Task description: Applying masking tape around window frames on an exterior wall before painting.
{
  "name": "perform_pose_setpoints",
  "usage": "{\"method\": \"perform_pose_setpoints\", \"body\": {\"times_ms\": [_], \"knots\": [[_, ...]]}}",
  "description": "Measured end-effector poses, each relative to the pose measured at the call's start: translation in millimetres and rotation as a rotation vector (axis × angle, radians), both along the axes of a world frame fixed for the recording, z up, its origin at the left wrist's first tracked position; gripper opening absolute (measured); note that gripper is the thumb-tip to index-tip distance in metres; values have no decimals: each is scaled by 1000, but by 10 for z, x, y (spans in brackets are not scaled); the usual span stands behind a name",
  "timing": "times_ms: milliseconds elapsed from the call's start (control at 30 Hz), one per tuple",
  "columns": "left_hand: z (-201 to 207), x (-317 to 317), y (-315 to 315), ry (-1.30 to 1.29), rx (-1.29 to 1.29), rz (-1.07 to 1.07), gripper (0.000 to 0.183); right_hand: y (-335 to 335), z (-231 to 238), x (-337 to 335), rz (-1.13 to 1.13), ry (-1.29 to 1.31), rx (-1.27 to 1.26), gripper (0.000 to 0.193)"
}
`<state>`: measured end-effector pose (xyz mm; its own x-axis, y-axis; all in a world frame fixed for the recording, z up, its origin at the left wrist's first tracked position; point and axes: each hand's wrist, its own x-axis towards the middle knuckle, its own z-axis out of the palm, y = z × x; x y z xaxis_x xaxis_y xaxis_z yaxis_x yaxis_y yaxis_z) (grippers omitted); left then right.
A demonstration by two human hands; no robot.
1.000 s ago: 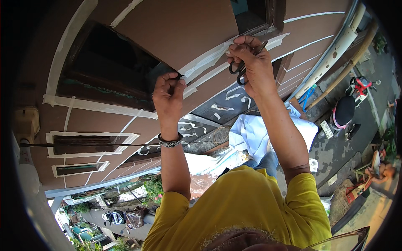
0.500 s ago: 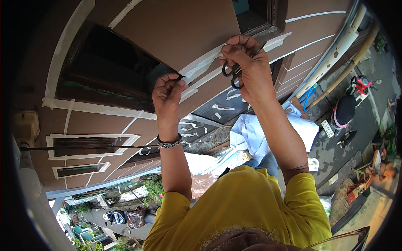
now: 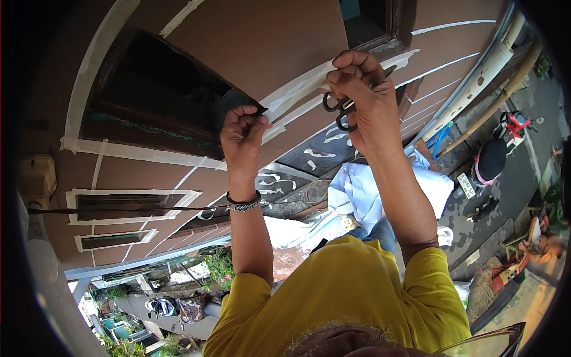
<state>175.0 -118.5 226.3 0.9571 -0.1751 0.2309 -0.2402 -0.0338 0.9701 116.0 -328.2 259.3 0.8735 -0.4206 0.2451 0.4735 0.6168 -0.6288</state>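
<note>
My right hand point(image 3: 375, 104) is closed around a pair of scissors point(image 3: 342, 111) with black handle loops; the blades poke out past the back of the hand. Its thumb and forefinger are pinched together at a pale strip of masking tape point(image 3: 297, 87) on the brown wall point(image 3: 279, 41). At the corner of the dark window opening point(image 3: 160, 89), my left hand point(image 3: 242, 134) is closed, with thumb and fingertips pinched at the left end of that strip. A braided bracelet point(image 3: 244, 203) circles my left wrist.
More tape borders two small windows point(image 3: 134, 205) at lower left. A thin dark cord point(image 3: 143, 209) crosses towards my left wrist. Below my arms lie pale sheets point(image 3: 380, 193). A parked motorbike point(image 3: 491, 154) and a long pole point(image 3: 493, 101) stand at right.
My right hand has shifted slightly right along the tape with the scissors still in it. The left hand stays at the window corner.
</note>
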Motion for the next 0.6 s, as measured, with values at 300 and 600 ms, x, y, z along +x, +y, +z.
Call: {"method": "perform_pose_setpoints", "body": {"times_ms": [300,600], "knots": [[-34,6,17,-43,55,-5,22,-87,52,-128,19,0,-210,19],[33,-97,-39,-138,63,-15,19,-223,-84,-280,-85,-22,-460,19]]}}
